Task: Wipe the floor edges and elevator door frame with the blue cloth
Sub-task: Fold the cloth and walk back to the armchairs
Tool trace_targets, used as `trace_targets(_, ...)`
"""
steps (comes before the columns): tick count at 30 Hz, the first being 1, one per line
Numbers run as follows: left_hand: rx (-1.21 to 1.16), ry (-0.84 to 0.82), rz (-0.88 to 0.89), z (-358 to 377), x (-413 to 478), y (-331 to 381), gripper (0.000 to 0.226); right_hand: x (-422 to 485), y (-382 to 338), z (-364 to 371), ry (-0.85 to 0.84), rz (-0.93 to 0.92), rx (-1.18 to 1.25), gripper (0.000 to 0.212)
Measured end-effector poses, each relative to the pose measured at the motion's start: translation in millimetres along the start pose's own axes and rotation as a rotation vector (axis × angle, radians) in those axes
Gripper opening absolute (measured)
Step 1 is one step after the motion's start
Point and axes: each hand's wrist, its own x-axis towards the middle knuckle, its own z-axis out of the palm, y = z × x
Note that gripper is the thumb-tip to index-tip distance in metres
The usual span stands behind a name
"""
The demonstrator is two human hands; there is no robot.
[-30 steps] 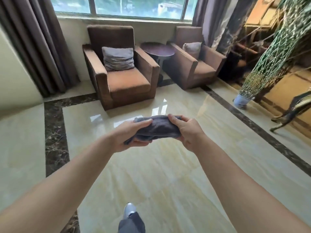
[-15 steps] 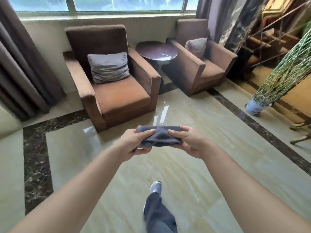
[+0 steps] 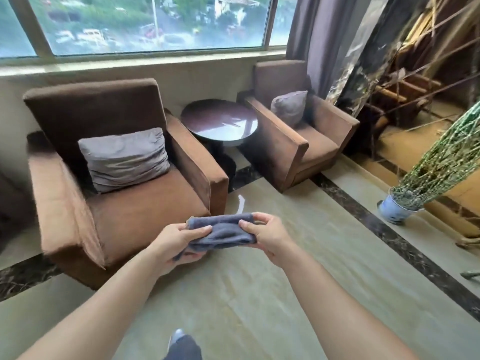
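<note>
- Head view, far left: one brown armchair (image 3: 124,209) is standing under the window, carrying one grey cushion (image 3: 124,158).
- Left hand (image 3: 179,242) is gripping the left end of the blue cloth (image 3: 223,231), thumb on top, fingers (image 3: 193,256) curling beneath.
- Cloth count: one. It is hanging in mid-air between the two hands, above the floor (image 3: 259,294) and touching nothing else. Its long axis is running left to right, and it is bunched into a loose roll.
- Behind it, one round dark surface (image 3: 219,120) is sitting between the chairs.
- Right hand (image 3: 268,237) is pinching the right end, clenched on the fabric. Both hands are equally near the cloth.
- Second armchair (image 3: 293,146) and second cushion (image 3: 289,107): two of each in total.
- Dark floor border (image 3: 389,229) is running diagonally at right, lower than the cloth and well apart from it. Judgement: the cloth is needing to travel down and outward to reach an edge.
- One potted plant (image 3: 397,210) is leaning just beside that border.
- Elevator door frame is not showing.
</note>
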Motion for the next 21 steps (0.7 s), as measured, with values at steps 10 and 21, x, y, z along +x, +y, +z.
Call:
trace_targets(10, 0.14, -0.141, -0.083, 70, 320, 159, 0.023, 282, -102, -93, 0.353, 0.027, 0.041, 0.009)
trace_targets(21, 0.187, -0.163, -0.069, 167, 579, 287, 0.018, 533, -194, -214, 0.4, 0.05, 0.073, 0.023)
